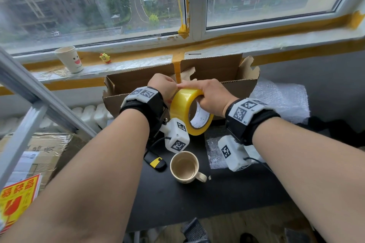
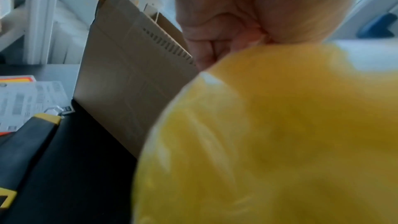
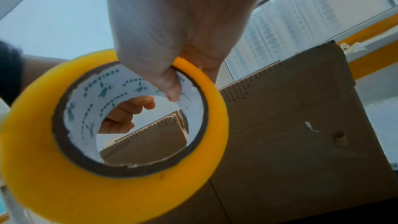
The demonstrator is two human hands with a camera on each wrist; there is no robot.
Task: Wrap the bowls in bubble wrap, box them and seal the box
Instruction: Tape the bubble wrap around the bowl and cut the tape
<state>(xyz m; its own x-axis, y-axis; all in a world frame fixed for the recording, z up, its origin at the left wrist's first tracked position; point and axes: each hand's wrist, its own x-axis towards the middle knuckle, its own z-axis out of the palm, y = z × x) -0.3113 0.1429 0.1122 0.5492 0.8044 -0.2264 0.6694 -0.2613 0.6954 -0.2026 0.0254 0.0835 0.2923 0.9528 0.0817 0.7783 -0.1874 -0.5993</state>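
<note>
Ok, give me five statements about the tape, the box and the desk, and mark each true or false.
1. The right hand holds the tape roll with its thumb through the core. True.
2. The cardboard box is sealed shut. False: its flaps stand open.
3. The left hand picks at the top of the roll. True.
4. The mug lies on its side. False: it stands upright on the black desk.
5. The bubble wrap lies left of the box. False: it lies on the right.

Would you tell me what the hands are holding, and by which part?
The tape roll: right hand grips its rim, thumb through the core; left hand pinches at its top edge.
</note>
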